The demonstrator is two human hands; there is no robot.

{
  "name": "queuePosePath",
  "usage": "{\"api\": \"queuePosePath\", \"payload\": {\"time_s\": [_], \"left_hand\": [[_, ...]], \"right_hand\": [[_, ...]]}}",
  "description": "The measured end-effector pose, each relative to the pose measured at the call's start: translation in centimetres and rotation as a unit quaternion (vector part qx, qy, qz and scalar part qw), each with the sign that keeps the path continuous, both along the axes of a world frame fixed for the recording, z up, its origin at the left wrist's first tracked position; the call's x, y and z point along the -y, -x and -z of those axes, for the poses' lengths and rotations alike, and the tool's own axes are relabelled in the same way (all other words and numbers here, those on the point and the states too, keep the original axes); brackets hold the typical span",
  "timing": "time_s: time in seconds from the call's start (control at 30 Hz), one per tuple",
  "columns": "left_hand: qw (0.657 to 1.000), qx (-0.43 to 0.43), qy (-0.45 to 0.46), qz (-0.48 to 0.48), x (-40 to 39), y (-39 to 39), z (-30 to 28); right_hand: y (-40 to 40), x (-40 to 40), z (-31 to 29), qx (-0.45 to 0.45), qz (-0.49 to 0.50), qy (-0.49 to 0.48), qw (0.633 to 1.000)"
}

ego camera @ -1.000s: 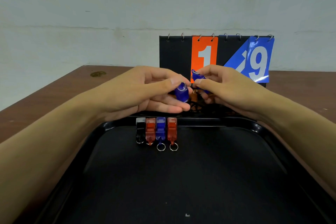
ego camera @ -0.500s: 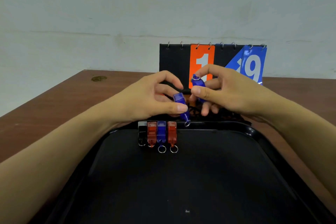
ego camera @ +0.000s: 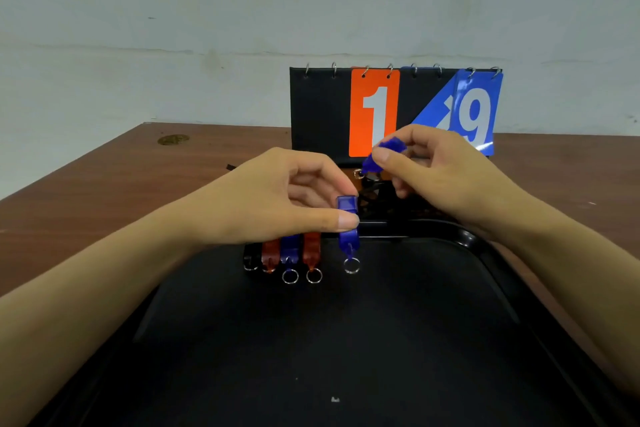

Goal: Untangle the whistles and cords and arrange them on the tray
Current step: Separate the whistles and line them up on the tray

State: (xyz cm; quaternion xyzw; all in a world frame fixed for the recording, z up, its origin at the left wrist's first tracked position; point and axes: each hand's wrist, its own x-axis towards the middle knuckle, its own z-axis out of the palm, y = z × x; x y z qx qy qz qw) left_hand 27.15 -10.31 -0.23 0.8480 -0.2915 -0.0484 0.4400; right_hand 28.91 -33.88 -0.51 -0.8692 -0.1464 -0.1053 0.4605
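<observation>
My left hand [ego camera: 277,198] pinches a blue whistle [ego camera: 348,229] upright, its key ring [ego camera: 351,266] hanging just above the far edge of the black tray [ego camera: 346,340]. My right hand [ego camera: 440,170] holds a second blue whistle [ego camera: 381,156] higher up, behind the tray. Several whistles lie in a row at the tray's far edge: black [ego camera: 251,258], red [ego camera: 270,255], blue [ego camera: 289,255], red [ego camera: 311,251]. A tangle of black cords [ego camera: 377,199] with more whistles lies on the table behind the tray, partly hidden by my hands.
A flip scoreboard [ego camera: 374,111] showing an orange 1 and a blue 9 stands behind the cords. The brown wooden table [ego camera: 104,191] ends at a pale wall. A brass disc [ego camera: 173,139] sits in the table at far left.
The two blue whistles have come apart. My left hand lowered its whistle to the tray's far edge, right of the row. My right hand lifted the other whistle up and right.
</observation>
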Motion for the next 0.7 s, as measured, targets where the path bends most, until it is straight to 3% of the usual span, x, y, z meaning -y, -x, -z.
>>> {"api": "queuePosePath", "payload": {"time_s": [0.2,0.7], "left_hand": [[0.996,0.051,-0.065,-0.013,0.2,-0.2,0.7],[0.983,0.097,-0.154,-0.015,-0.7,-1.3,1.2]], "right_hand": [[-0.2,-0.5,0.4,-0.022,-0.029,-0.093,0.995],[0.2,-0.9,0.6,0.003,-0.031,-0.054,0.998]]}}
